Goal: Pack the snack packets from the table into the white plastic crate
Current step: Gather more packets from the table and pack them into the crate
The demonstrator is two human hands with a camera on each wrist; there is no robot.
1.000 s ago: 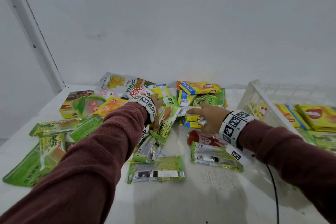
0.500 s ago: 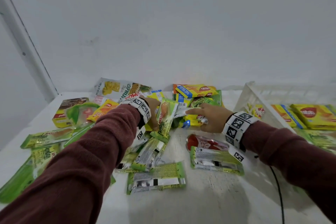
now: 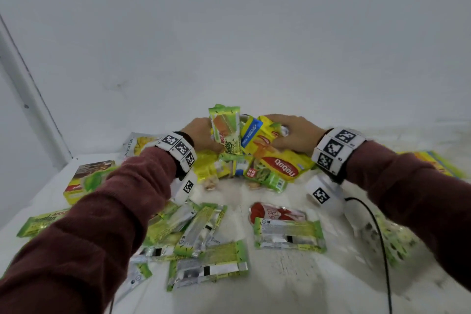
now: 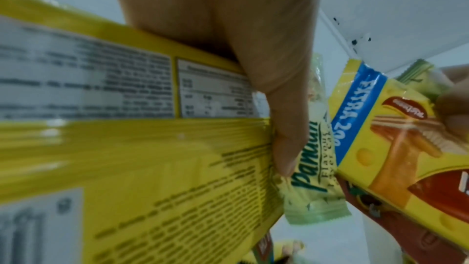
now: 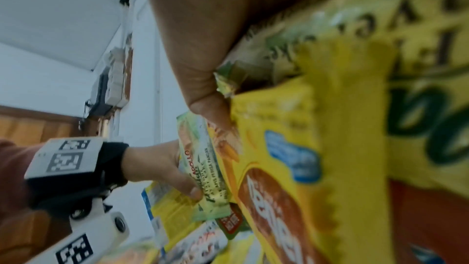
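Both hands hold one bundle of snack packets above the table's far middle. My left hand (image 3: 201, 135) grips a green pandan packet (image 3: 225, 132) with its thumb (image 4: 284, 138) pressed on it, plus a large yellow packet (image 4: 127, 148). My right hand (image 3: 293, 135) grips a yellow packet with a blue band (image 3: 254, 132) and a yellow Nabati packet (image 3: 283, 168). The right wrist view shows the left hand (image 5: 157, 168) and the pandan packet (image 5: 203, 168). The white crate (image 3: 369, 231) is a blur at the right, mostly behind my right arm.
Several green and silver packets (image 3: 206, 267) lie on the white table in front, one (image 3: 289, 236) partly over a red packet (image 3: 277, 213). A yellow box (image 3: 86, 181) sits at the left. A black cable (image 3: 379, 237) runs down the right side. A white wall stands behind.
Both hands closed on the pile at the back of the table and raised a bundle of packets off it. The head view has dropped and swung left, so the crate slid mostly out of sight.
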